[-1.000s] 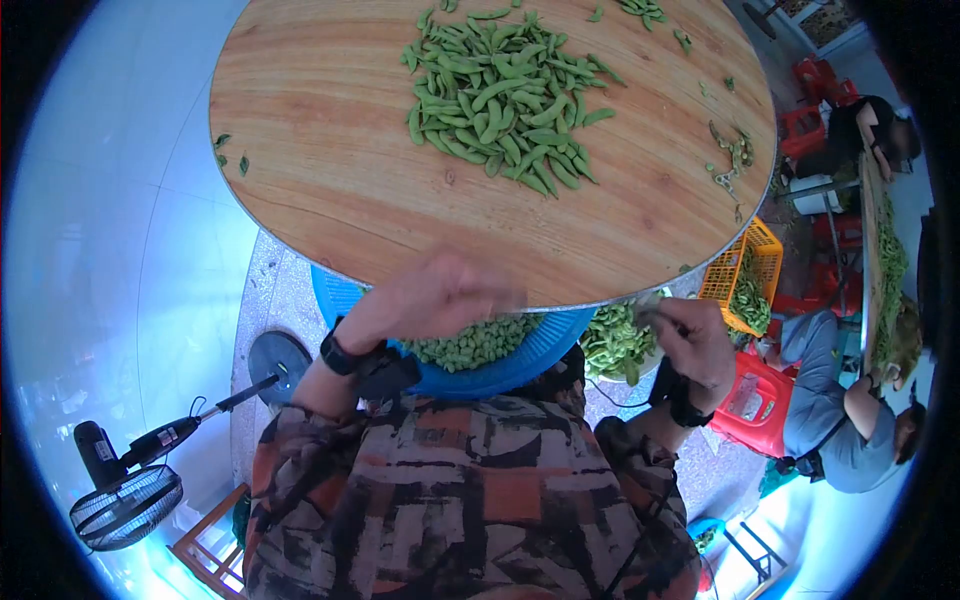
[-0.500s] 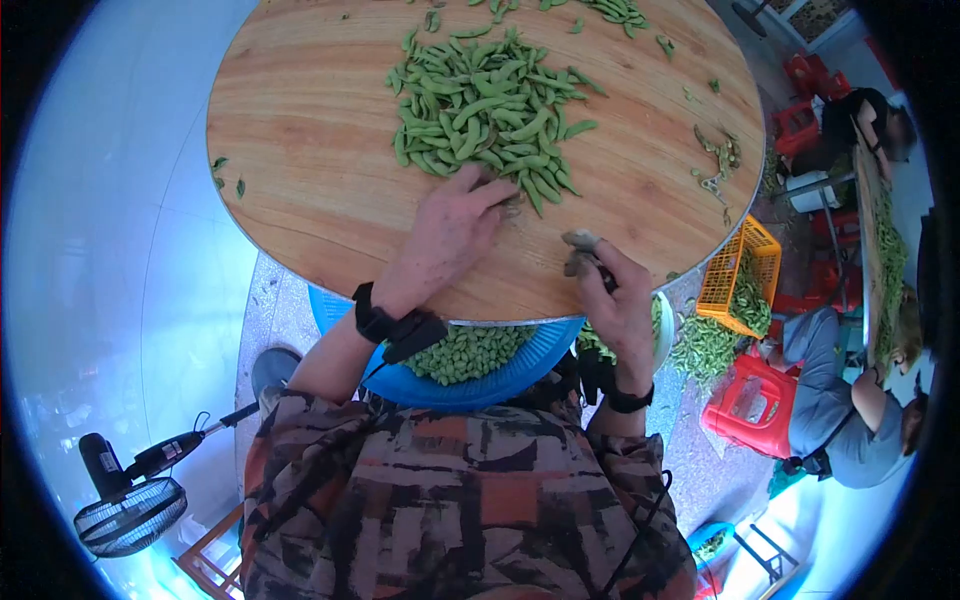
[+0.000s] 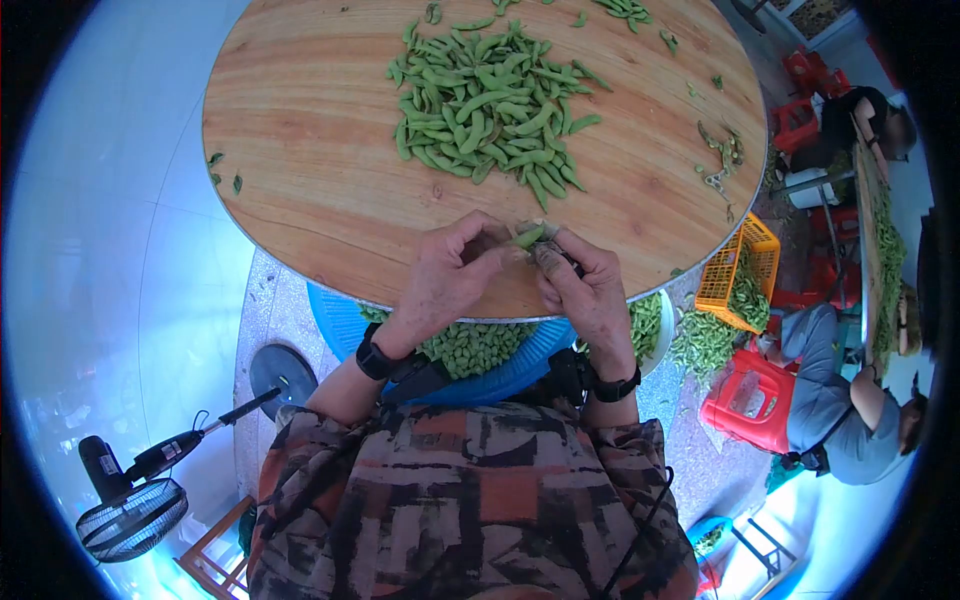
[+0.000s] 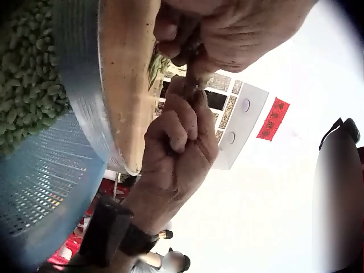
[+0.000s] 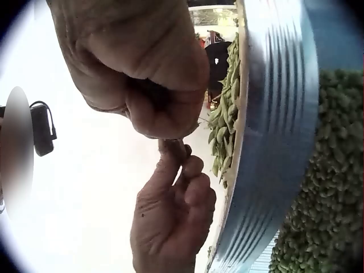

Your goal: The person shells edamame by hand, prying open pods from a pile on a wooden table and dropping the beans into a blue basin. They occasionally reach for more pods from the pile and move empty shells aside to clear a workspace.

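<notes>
Over the near edge of the round wooden table [image 3: 330, 200], both hands meet at one green pod [image 3: 528, 237]. The left hand [image 3: 450, 272] pinches the pod's left end between thumb and fingers. At its other end, the right hand [image 3: 588, 290] grips it with curled fingers, and something dark shows in that palm. In the left wrist view the fingertips of the left hand [image 4: 244, 28] and right hand [image 4: 179, 148] touch. A heap of pods [image 3: 490, 110] lies beyond them. Below the table edge, a blue basket [image 3: 335, 315] holds shelled green beans [image 3: 475, 347].
Right of the blue basket are more pods in a pale container [image 3: 665, 330], a yellow crate [image 3: 715, 290] and a red stool [image 3: 745, 410]. A black fan [image 3: 135, 515] stands at lower left. Two people sit at another table on the far right.
The left hand has drawn back from the heap with a pod, and the right hand has moved left to meet it. Both were lower and farther apart a second ago.
</notes>
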Available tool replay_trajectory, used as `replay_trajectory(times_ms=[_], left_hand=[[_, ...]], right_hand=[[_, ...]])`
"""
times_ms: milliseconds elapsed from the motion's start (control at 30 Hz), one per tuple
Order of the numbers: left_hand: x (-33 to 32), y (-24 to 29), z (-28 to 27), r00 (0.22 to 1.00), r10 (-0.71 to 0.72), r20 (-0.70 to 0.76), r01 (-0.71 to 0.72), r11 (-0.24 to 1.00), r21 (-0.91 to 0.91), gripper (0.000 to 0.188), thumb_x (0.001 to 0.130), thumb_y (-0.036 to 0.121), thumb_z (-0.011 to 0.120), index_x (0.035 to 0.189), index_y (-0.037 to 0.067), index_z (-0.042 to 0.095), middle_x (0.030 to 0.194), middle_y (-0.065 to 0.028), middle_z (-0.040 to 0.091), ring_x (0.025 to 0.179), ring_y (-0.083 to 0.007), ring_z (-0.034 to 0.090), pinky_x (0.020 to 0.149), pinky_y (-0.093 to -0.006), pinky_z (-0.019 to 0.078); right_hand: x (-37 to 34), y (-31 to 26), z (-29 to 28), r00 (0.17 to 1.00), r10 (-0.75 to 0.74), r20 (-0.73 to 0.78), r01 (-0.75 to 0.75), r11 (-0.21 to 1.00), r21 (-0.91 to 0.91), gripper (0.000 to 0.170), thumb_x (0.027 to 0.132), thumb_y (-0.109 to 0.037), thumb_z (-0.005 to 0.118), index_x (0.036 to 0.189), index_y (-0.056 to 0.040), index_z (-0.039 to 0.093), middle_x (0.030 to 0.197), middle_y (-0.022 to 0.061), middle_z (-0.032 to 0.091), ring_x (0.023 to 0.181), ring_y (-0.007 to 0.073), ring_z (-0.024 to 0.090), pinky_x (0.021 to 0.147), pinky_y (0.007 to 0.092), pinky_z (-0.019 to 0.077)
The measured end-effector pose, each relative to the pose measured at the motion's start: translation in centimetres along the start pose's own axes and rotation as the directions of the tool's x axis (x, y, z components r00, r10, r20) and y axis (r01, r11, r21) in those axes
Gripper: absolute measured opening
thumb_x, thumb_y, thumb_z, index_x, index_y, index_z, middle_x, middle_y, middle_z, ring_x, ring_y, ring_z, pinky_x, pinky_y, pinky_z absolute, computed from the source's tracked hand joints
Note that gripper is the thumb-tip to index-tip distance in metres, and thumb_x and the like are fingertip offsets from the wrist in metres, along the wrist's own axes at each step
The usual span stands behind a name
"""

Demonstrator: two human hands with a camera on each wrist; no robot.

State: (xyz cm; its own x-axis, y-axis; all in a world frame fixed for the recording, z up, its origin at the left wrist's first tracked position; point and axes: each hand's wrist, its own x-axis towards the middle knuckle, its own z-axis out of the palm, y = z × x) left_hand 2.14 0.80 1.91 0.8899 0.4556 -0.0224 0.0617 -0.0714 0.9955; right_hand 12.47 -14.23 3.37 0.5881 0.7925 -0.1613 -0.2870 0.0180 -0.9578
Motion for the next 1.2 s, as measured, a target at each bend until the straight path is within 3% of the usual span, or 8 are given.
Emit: replay_trajectory(times_ms=[200,267,367,467,600,667,933,1200], left_hand=[[-0.8,0.2,0.1,0.993,0.119,-0.026,-0.116,0.989,0.09,0.008,0.091,0.009,0.065,0.093,0.003,0.06,0.072,0.0026,0.059,0.062,-0.0033,0.052,0.05,-0.0195,0.0403],[-0.8,1.0,-0.7,0.936,-0.254,0.243,0.346,0.789,-0.507,0.01,0.092,0.012,0.064,0.092,0.004,0.057,0.073,0.0015,0.058,0.062,-0.0048,0.053,0.047,-0.0195,0.0394],[-1.1,-0.6,0.0,0.897,-0.187,0.401,0.441,0.456,-0.773,0.014,0.093,0.017,0.064,0.093,0.005,0.056,0.075,-0.0003,0.058,0.061,-0.0064,0.054,0.044,-0.0194,0.0386],[-1.2,0.0,0.7,0.901,-0.192,0.388,0.433,0.387,-0.814,0.017,0.091,0.016,0.066,0.097,0.005,0.056,0.079,-0.0009,0.059,0.063,-0.0071,0.055,0.047,-0.0189,0.041],[-0.6,-0.6,0.4,0.92,-0.207,0.333,0.377,0.701,-0.606,0.016,0.091,0.014,0.065,0.101,0.004,0.057,0.08,0.0003,0.06,0.065,-0.0063,0.055,0.051,-0.0186,0.0427],[-0.6,-0.3,0.7,0.989,0.001,0.151,0.018,0.992,-0.125,0.016,0.093,0.011,0.063,0.106,0.004,0.058,0.081,0.0024,0.06,0.067,-0.0045,0.054,0.055,-0.0184,0.0428],[-0.4,0.4,-0.9,0.953,-0.143,0.267,0.184,0.973,-0.136,0.021,0.098,0.017,0.052,0.108,0.002,0.062,0.072,0.0055,0.056,0.061,-0.0019,0.046,0.053,-0.0203,0.0397],[-1.7,-2.0,0.5,0.919,-0.332,0.212,0.394,0.807,-0.441,0.035,0.099,0.008,0.039,0.133,0.0,0.046,0.093,-0.0015,0.06,0.083,-0.0053,0.056,0.066,-0.0198,0.0479]], right_hand=[[0.1,0.1,-0.3,0.999,0.001,0.039,-0.004,0.996,0.089,0.022,0.097,-0.004,0.05,0.115,0.0013,0.062,0.067,-0.0065,0.039,0.052,0.0014,0.034,0.045,0.0188,0.0263],[0.2,0.3,-0.9,0.996,0.015,0.084,-0.03,0.983,0.183,0.023,0.097,-0.003,0.05,0.116,0.0015,0.061,0.067,-0.0061,0.04,0.051,0.0015,0.033,0.044,0.0189,0.0249],[0.3,0.8,-1.6,0.974,0.02,0.226,-0.116,0.902,0.416,0.024,0.097,-0.002,0.048,0.117,0.0029,0.06,0.067,-0.0054,0.042,0.05,0.0014,0.031,0.043,0.0189,0.0231],[0.2,0.7,-1.6,0.971,0.048,0.236,-0.154,0.877,0.455,0.025,0.098,-0.003,0.048,0.119,0.0047,0.059,0.068,-0.0053,0.045,0.049,0.0012,0.03,0.042,0.0187,0.0222],[-0.5,0.2,-0.8,1.0,-0.012,0.027,0.012,1.0,-0.014,0.017,0.094,-0.003,0.051,0.106,0.0026,0.062,0.07,-0.0013,0.048,0.056,0.0061,0.039,0.049,0.022,0.0319],[-0.8,0.1,-0.1,0.994,-0.106,-0.027,0.092,0.945,-0.314,0.014,0.092,-0.003,0.053,0.1,0.0022,0.062,0.07,0.0009,0.048,0.059,0.0079,0.043,0.053,0.0234,0.0354],[-1.0,0.0,1.7,0.893,-0.451,-0.014,0.333,0.681,-0.653,0.015,0.083,0.004,0.057,0.097,0.0024,0.061,0.077,0.0147,0.055,0.065,0.0312,0.057,0.058,0.0327,0.0444],[-0.7,0.7,3.2,0.867,-0.489,-0.092,0.307,0.671,-0.675,0.011,0.084,0.002,0.057,0.094,0.0018,0.062,0.076,0.0141,0.053,0.065,0.029,0.057,0.057,0.0344,0.0448]])
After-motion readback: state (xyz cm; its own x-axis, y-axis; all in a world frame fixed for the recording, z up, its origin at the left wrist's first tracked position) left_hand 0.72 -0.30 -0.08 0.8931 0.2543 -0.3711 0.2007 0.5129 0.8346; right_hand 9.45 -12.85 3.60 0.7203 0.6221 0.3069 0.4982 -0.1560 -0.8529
